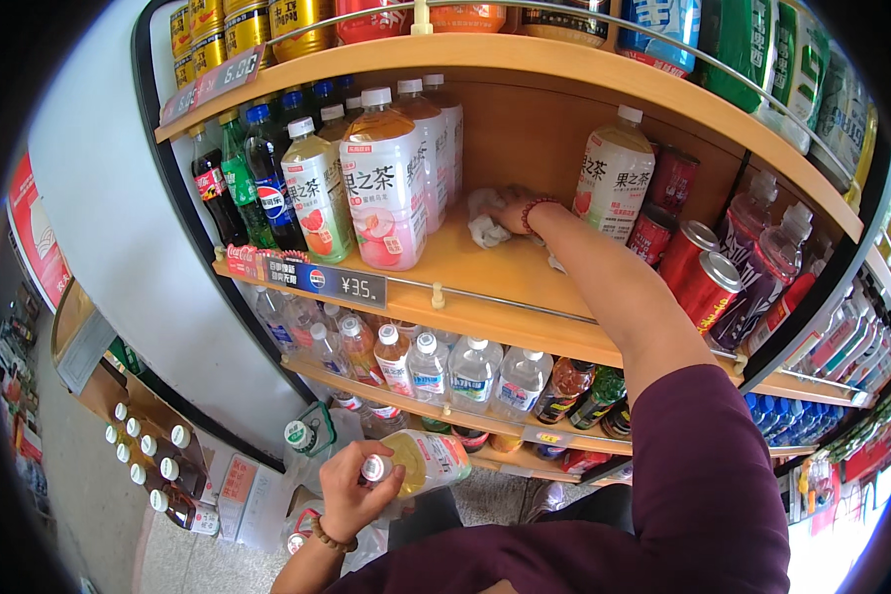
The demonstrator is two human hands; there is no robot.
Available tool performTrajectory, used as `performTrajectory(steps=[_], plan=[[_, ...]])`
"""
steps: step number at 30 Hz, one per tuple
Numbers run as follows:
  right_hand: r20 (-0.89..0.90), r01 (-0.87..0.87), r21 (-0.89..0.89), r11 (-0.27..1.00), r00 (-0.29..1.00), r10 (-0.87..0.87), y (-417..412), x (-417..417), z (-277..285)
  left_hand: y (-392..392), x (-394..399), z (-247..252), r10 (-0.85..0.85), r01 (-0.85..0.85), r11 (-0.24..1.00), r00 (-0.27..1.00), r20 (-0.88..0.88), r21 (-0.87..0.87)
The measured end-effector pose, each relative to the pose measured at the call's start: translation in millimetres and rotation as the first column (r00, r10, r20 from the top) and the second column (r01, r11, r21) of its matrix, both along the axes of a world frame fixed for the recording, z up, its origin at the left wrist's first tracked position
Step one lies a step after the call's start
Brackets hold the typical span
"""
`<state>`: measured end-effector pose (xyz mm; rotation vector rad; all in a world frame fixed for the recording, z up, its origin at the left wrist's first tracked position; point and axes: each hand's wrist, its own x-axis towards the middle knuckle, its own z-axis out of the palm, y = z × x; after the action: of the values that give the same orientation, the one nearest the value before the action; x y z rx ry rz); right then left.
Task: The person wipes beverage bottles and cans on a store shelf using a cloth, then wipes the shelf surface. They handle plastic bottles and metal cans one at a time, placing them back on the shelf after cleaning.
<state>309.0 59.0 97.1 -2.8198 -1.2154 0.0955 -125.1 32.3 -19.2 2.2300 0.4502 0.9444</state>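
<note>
My left hand (358, 479) grips a large fruit-tea bottle (429, 464) by its neck, the bottle lying almost sideways in front of my body. Far into the wooden shelf (445, 252), my right hand (516, 211) presses a crumpled white cloth or tissue (488, 223) onto the boards. To the left of the cloth stands a big peach fruit-tea bottle (383, 178), with more of its kind behind. Another large fruit-tea bottle (618, 174) stands upright just beyond my right wrist. The fingertips of my right hand are partly hidden.
Cola bottles (267, 182) line the shelf's left end; red cans (704, 286) and purple-labelled bottles (768, 256) fill its right. A metal rail (490, 298) runs along the front edge. Smaller bottles (475, 375) crowd the shelf below. Dark bottles with white caps (165, 468) stand at floor left.
</note>
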Motion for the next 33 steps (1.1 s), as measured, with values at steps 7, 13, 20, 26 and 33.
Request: performTrajectory(steps=[7, 13, 20, 26, 33], plan=[[-0.13, 0.064, -0.044, 0.997, 0.989, -0.07, -2, 11, -3, -4, -6, -5, -0.053, 0.046, 0.995, 0.996, 0.075, 0.087], [0.04, 0.12, -0.064, 0.991, 0.992, -0.118, -26, -44, 18, -11, -15, -11, -0.044, 0.044, 0.999, 0.999, 0.005, 0.022], [0.014, 0.074, -0.097, 0.993, 0.997, -0.073, -38, -47, -2, -22, -10, -13, -0.082, 0.082, 0.996, 0.997, 0.014, 0.018], [-0.039, -0.122, -0.079, 0.989, 0.992, 0.12, -77, -63, -3, -34, -3, -12, -0.11, 0.11, 0.994, 0.993, 0.036, 0.006], [-0.091, -0.486, -0.131, 0.864, 0.874, 0.477, -140, -54, 9, -46, 1, -7, -0.151, 0.151, 0.989, 0.988, 0.021, 0.008]])
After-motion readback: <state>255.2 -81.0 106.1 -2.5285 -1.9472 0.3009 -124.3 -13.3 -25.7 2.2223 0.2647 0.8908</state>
